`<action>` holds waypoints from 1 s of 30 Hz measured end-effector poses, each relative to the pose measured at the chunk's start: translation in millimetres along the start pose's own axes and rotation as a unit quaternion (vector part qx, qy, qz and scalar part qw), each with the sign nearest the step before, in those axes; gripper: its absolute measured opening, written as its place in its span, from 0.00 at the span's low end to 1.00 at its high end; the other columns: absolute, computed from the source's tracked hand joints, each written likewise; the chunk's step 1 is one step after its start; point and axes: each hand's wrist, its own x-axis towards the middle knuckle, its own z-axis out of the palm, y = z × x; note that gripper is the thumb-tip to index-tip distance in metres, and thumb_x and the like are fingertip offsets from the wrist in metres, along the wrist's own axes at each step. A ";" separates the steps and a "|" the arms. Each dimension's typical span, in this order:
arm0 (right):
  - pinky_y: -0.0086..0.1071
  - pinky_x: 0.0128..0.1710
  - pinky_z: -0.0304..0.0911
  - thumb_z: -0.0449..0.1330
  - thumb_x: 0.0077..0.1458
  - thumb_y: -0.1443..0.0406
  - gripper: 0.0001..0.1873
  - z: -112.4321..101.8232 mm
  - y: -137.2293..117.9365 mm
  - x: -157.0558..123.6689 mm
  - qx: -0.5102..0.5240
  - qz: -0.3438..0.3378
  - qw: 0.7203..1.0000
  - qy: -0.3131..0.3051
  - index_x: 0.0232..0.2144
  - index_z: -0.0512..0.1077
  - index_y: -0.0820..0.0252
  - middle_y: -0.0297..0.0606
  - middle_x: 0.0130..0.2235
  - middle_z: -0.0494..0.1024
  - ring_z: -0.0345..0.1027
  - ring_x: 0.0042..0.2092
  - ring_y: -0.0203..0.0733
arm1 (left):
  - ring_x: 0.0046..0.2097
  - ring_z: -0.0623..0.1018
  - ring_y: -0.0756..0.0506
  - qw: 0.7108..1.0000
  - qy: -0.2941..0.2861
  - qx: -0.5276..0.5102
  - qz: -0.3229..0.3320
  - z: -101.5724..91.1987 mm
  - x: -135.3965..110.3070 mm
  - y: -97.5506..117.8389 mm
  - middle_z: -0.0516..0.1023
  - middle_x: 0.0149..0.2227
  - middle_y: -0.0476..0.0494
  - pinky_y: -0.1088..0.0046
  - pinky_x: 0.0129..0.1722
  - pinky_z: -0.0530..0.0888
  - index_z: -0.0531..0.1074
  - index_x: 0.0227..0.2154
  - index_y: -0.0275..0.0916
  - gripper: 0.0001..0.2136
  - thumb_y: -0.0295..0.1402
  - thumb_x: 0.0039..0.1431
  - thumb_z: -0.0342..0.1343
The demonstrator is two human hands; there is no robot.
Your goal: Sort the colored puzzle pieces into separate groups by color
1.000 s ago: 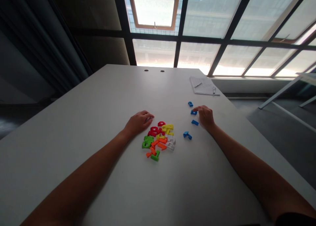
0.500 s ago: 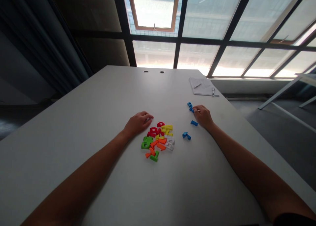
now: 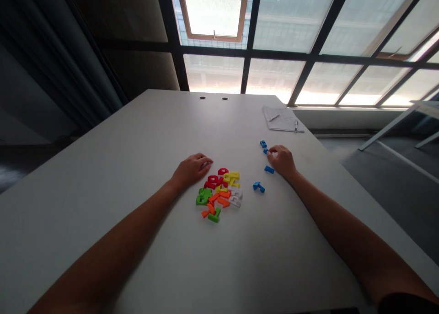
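My right hand [image 3: 281,160] rests on the table at the right, thumb and forefinger pinched at the edge of a small blue plastic piece [image 3: 265,151]; the fingers partly hide it. Just beyond it lies another blue piece [image 3: 263,144]. Nearer to me are a flat blue piece [image 3: 269,169] and an angular blue cluster [image 3: 259,187]. My left hand [image 3: 193,168] lies on the table, fingers loosely extended and holding nothing visible. Beside it is a pile of red pieces [image 3: 212,179], yellow pieces [image 3: 233,175], green pieces [image 3: 204,196], orange pieces [image 3: 223,202] and white pieces [image 3: 235,200].
The white table [image 3: 144,135] stretches towards a large window wall. Papers [image 3: 283,118] with pens on them lie near its right edge. Two round holes are set near the far edge. A dark curtain [image 3: 61,44] hangs at the left, and another white table stands at the far right.
Less of the blue piece shows beside my right fingertips, which have shifted very slightly. My left hand and the coloured pile stay in place; the view has tilted a little.
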 end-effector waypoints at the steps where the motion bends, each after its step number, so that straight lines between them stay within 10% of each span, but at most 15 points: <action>1: 0.50 0.52 0.70 0.58 0.64 0.58 0.13 0.1 -1.1 -0.3 -0.003 -0.003 1.000 -0.006 0.36 0.80 0.57 0.49 0.40 0.83 0.75 0.45 0.57 | 0.46 0.81 0.43 1.000 0.000 0.000 -0.001 -0.1 0.0 0.1 0.82 0.51 0.42 0.68 0.47 0.77 0.82 0.49 0.46 0.16 0.41 0.69 0.52; 9: 0.52 0.55 0.68 0.56 0.60 0.64 0.13 -7.5 -10.5 -0.4 0.042 -0.016 0.999 0.017 0.40 0.80 0.58 0.48 0.44 0.84 0.76 0.48 0.58 | 0.48 0.81 0.42 1.000 0.002 0.000 0.001 1.8 0.0 -1.6 0.82 0.51 0.43 0.68 0.47 0.77 0.82 0.50 0.47 0.15 0.41 0.69 0.52; 17: 0.40 0.45 0.66 0.58 0.48 0.67 0.09 -17.8 -16.2 -4.8 0.128 -0.149 0.962 -0.192 0.35 0.72 0.55 0.36 0.32 0.77 0.70 0.35 0.47 | 0.48 0.81 0.42 1.000 0.004 0.006 0.002 1.8 -0.2 -1.7 0.82 0.51 0.44 0.68 0.46 0.77 0.82 0.49 0.47 0.15 0.40 0.70 0.52; 26: 0.43 0.49 0.64 0.57 0.63 0.60 0.08 -7.8 -15.6 -2.5 0.048 -0.085 0.995 0.001 0.41 0.74 0.56 0.43 0.38 0.81 0.73 0.41 0.51 | 0.47 0.81 0.43 1.000 0.003 0.004 0.003 2.1 0.2 -2.4 0.82 0.51 0.43 0.69 0.46 0.77 0.82 0.49 0.46 0.15 0.40 0.70 0.52; 30: 0.40 0.44 0.63 0.58 0.62 0.61 0.08 -7.6 -12.0 -2.6 0.021 -0.104 0.994 -0.025 0.30 0.71 0.55 0.37 0.29 0.76 0.70 0.34 0.46 | 0.47 0.81 0.43 1.000 0.000 0.001 0.002 1.8 0.3 -2.3 0.82 0.51 0.43 0.69 0.46 0.77 0.82 0.49 0.45 0.15 0.40 0.70 0.52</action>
